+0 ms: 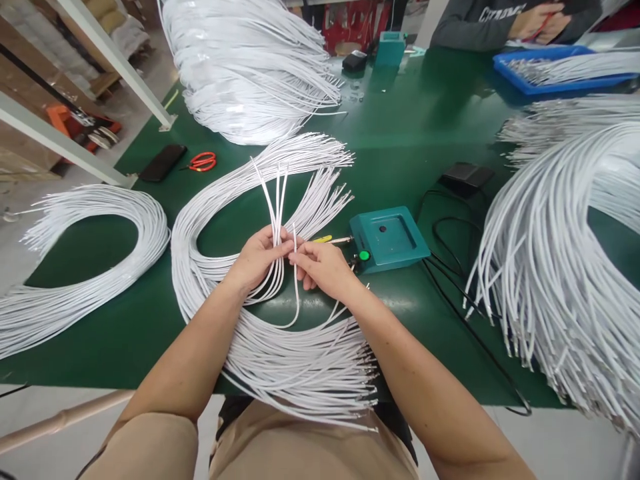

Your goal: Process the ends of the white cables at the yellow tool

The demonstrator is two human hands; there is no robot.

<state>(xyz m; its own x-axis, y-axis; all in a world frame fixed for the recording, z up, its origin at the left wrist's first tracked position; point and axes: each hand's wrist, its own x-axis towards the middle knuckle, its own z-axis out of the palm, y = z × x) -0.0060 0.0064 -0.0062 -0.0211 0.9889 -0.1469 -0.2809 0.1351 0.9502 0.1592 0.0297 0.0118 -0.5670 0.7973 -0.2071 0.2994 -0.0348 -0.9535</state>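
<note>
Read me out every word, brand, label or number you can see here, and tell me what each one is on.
"C...": white lettering on the co-worker's dark top; the letters after the C are too blurred to read surely.
No other text can be read: I can make out none on the teal unit, the blue tray or the white cables.

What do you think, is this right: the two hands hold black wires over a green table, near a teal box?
Not quite: those are white wires, not black. The head view shows them in the left hand and right hand. The green table and teal box are correct.
</note>
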